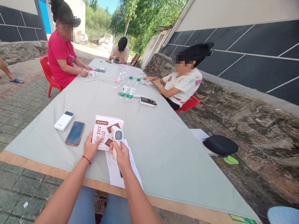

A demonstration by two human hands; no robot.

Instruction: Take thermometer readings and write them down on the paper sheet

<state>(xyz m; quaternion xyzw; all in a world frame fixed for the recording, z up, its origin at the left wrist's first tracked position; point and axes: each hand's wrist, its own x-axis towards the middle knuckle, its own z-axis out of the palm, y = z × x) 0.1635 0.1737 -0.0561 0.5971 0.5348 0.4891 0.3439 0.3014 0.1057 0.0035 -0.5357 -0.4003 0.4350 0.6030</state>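
Note:
My left hand [92, 145] grips the lower left side of a white and brown cardboard box [100, 127] lettered "Su-per Meal". In my right hand [121, 152] is a white infrared thermometer [116, 130], my fingers wrapped round its handle. Its blue-framed screen faces me, and its front end points at the box, covering part of the printed face. Whether the two touch I cannot tell. Beneath my right hand lie sheets of white paper [115, 174], with a dark pen-like thing partly hidden by my wrist.
Left of the box lie a phone [75, 133] and a white power bank [64, 120]. Water bottles [127, 88] stand mid-table, near another phone [148, 101]. Three people sit round the grey-covered table [163, 146]. A black cap-like thing [220, 145] lies beyond the right edge.

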